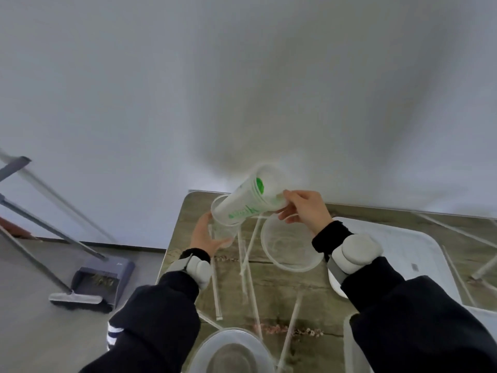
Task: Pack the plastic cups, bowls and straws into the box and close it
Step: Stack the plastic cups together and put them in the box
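My left hand [205, 235] grips a clear plastic cup [223, 227] near the table's far left corner. My right hand [304, 211] holds a white cup with green print [251, 199], tilted, its base pushed into the mouth of the clear cup. A clear bowl [289, 244] lies on the table just below my right hand. Another clear bowl [231, 351] sits at the near edge between my arms. Several wrapped straws [216, 286] lie scattered across the table. A translucent plastic box [403, 246] stands to the right, partly hidden by my right arm.
The wooden table [282, 286] stands against a white wall. On the floor to the left are a grey dustpan and broom [99, 281] with long handles. More straws [457, 275] lie on and beyond the box at far right.
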The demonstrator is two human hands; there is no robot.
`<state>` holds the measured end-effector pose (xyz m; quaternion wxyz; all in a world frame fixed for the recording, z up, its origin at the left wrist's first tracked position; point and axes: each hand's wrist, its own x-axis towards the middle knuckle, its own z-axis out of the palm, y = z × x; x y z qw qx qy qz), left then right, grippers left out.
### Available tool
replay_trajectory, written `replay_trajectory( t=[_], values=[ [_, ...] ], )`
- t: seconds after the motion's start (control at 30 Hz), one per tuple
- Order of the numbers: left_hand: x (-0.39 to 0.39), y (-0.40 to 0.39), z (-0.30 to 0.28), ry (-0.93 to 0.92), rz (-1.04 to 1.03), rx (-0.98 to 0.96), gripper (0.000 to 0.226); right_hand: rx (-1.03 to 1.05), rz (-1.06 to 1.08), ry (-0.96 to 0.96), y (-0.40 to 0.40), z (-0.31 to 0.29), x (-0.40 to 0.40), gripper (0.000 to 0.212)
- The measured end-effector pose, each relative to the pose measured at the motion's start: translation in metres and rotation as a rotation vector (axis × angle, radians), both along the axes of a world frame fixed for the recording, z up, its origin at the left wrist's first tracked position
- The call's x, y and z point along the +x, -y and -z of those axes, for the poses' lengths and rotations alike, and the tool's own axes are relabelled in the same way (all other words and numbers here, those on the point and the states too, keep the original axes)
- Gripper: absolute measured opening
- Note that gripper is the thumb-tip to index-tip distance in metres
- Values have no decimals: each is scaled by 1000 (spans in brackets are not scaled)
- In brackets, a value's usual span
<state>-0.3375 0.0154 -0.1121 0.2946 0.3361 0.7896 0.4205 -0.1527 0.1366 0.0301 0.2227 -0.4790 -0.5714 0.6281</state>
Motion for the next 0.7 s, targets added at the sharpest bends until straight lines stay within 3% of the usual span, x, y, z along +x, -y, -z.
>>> replay_trajectory(
  t=[0.13,0.47,0.7],
  values=[
    [4,-18,0,66,14,59,64,-6,9,3,-3,2,4,25],
    [27,-14,-34,-248,202,238,78,-26,-178,113,4,25,27,30],
    [73,11,-80,-294,304,368,80,-233,-123,-134,20,16,77,24]
  ],
)
